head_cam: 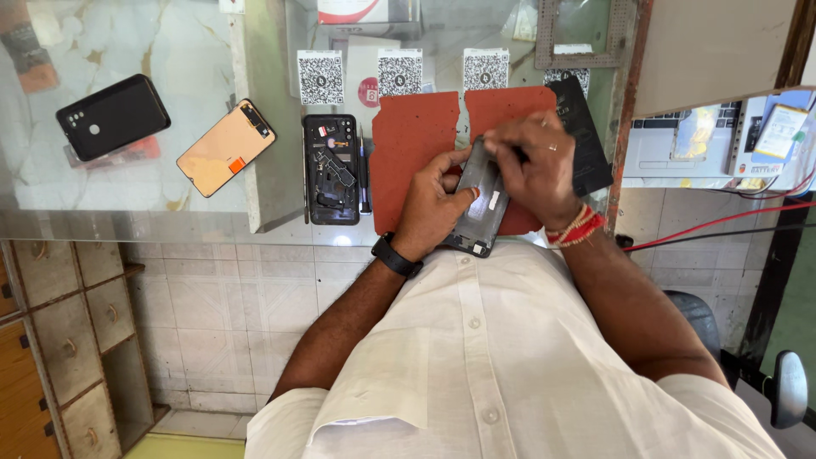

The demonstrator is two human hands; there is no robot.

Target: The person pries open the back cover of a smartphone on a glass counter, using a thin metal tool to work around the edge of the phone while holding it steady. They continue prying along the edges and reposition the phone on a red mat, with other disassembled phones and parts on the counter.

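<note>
I see both hands on one dark phone body (481, 197), held tilted over the near edge of the glass counter (127, 204), above two red mats (412, 149) lying side by side. The left hand (433, 204) grasps the phone's left edge, thumb laid across its face. The right hand (534, 166) clamps its upper right side, fingers curled over the top.

Counting what is around it: one opened phone frame (331, 169) lies just left of the mats, insides showing, and one thin screwdriver (363, 174) rests right beside it. Further left I count one orange-backed display panel (226, 147) and one whole black phone (113, 116), well apart from each other. One dark back cover (585, 136) sits at the right mat's edge, under the right hand. Four square code stickers (400, 72) line the far side.
</note>
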